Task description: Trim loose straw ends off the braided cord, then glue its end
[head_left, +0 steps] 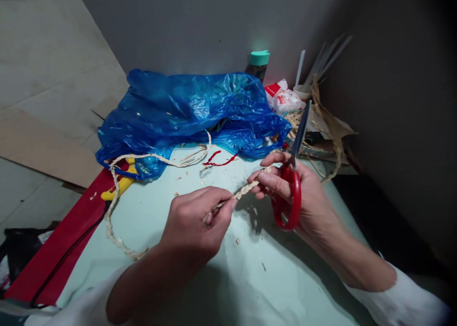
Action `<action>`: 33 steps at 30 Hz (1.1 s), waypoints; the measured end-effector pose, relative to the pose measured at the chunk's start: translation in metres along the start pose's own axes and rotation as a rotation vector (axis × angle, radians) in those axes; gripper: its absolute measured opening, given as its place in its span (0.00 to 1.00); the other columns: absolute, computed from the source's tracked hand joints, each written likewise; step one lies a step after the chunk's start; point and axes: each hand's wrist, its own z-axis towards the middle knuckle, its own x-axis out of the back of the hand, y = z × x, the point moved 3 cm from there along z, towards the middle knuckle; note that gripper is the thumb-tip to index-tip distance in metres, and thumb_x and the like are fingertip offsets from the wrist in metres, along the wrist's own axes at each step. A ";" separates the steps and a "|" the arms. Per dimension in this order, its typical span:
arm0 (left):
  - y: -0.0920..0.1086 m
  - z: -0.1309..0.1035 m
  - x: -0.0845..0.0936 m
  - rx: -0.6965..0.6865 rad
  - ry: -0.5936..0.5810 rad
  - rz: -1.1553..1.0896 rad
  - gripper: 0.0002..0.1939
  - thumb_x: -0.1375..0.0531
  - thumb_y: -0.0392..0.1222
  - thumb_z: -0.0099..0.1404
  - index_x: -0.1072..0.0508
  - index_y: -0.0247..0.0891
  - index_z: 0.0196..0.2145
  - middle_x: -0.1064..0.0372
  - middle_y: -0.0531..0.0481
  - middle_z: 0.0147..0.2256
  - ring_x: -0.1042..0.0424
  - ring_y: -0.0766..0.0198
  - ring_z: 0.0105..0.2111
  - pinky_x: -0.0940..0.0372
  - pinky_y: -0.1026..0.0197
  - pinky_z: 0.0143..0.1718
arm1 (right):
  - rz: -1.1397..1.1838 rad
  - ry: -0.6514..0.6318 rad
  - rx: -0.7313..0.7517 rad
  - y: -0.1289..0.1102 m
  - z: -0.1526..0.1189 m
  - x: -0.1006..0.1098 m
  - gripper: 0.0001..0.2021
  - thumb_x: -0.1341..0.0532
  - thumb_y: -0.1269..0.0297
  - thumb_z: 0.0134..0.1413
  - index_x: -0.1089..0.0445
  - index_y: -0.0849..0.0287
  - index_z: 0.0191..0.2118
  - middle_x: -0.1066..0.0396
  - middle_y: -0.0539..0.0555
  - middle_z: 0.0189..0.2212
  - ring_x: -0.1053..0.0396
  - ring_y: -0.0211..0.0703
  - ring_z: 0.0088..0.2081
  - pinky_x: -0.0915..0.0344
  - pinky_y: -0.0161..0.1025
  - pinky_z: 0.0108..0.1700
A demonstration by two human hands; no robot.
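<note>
Before the blue bag (185, 107), fingers (276, 184) hold braided cord (245, 191).

I count one left hand (200, 216), one right hand (310, 192), one pair of red-handled scissors (296, 190), one blue plastic bag (189, 102), one green-lidded bottle (259, 58), and two stretches of braided cord (245, 190), joined or not I can't tell.

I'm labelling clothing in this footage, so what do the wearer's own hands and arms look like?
The left hand and right hand are ungloved, with no ring, watch or bracelet that I can see. Each arm wears a plain white sleeve, the left one and the right one both ending on the forearm. No markings show on either.
</note>
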 end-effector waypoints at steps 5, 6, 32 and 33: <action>0.003 -0.002 0.002 -0.231 0.153 0.242 0.06 0.40 0.31 0.63 0.24 0.33 0.29 0.29 0.53 0.22 0.35 0.70 0.22 0.42 0.65 0.26 | -0.080 0.011 0.109 -0.007 -0.002 -0.001 0.12 0.28 0.64 0.50 0.31 0.51 0.39 0.20 0.49 0.30 0.24 0.36 0.27 0.27 0.31 0.33; 0.002 -0.001 0.004 -0.217 0.159 0.204 0.05 0.40 0.31 0.63 0.24 0.32 0.30 0.28 0.52 0.23 0.34 0.70 0.23 0.41 0.66 0.27 | -0.100 0.014 0.135 -0.008 -0.002 0.000 0.12 0.29 0.64 0.51 0.31 0.51 0.40 0.20 0.49 0.31 0.24 0.36 0.28 0.27 0.32 0.34; -0.008 0.011 -0.002 0.466 -0.188 -0.344 0.08 0.41 0.34 0.64 0.25 0.38 0.27 0.28 0.57 0.23 0.37 0.73 0.19 0.41 0.69 0.23 | 0.010 0.195 0.083 -0.008 0.004 0.006 0.20 0.25 0.67 0.39 0.31 0.52 0.39 0.22 0.46 0.26 0.25 0.35 0.27 0.28 0.29 0.30; -0.008 0.011 -0.002 0.479 -0.197 -0.372 0.08 0.41 0.35 0.64 0.25 0.37 0.28 0.27 0.56 0.24 0.37 0.73 0.19 0.41 0.69 0.22 | -0.002 0.194 0.094 -0.009 0.003 0.006 0.20 0.25 0.67 0.39 0.32 0.52 0.39 0.22 0.45 0.25 0.25 0.36 0.27 0.28 0.29 0.30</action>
